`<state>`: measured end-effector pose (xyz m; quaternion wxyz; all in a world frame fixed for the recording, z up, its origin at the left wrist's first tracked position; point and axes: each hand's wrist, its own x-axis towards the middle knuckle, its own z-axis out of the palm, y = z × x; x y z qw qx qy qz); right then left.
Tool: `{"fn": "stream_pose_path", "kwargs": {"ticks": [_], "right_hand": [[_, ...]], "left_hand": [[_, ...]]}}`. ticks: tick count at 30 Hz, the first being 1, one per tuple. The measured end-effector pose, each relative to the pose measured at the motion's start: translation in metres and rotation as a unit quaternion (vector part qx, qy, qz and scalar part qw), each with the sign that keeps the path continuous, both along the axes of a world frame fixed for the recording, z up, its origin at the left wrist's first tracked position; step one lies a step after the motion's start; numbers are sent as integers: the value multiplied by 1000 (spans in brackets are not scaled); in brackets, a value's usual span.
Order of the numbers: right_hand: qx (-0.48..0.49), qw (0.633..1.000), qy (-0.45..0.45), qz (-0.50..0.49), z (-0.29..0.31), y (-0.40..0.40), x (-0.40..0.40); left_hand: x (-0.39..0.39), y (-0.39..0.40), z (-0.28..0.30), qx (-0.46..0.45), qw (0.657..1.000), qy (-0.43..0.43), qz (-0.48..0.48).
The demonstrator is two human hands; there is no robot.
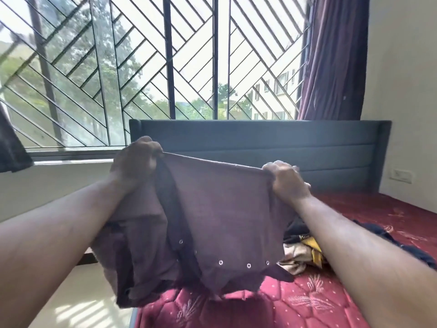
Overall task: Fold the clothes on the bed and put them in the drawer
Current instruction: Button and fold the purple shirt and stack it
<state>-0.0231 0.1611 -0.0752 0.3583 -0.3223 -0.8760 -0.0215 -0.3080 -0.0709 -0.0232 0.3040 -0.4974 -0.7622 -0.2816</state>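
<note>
A brown shirt (220, 209) with metal snap buttons hangs in the air over the red mattress (307, 301). My left hand (134, 162) grips its upper left corner and my right hand (286, 178) grips its upper right corner, stretching the top edge taut between them. The lower part of the shirt droops in folds and brushes the mattress. Behind it on the bed lies a heap of other clothes (300, 249): black, beige and yellow pieces, with a dark garment (402, 242) trailing to the right. No drawer is in view.
A grey padded headboard (260, 140) stands at the far end of the bed, below a large barred window (165, 67). A purple curtain (335, 58) hangs at the right. Pale floor (78, 301) lies left of the bed. A wall switch plate (400, 175) is on the right wall.
</note>
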Motion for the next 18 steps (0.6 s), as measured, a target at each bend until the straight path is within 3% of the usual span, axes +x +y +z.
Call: {"fn": "stream_pose_path", "kwargs": {"ticks": [2,5,7,11,15,18], "right_hand": [[29,999,-23,-6,20,3,1],[-34,997,17,69,41,8,0],[-19,995,22,99,51,6,2],[17,993,-59,103,67,7,14],[3,983,-162,90,76,6,21],[-46,983,-165,65,72,9,20]], "left_hand": [[-2,1,9,11,1000,-13,16],[0,1,20,36,998,-41,39],[2,1,23,53,996,-57,52],[3,-4,27,63,994,-39,82],[1,-12,31,8,995,6,103],[-3,-19,32,-45,990,63,115]]}}
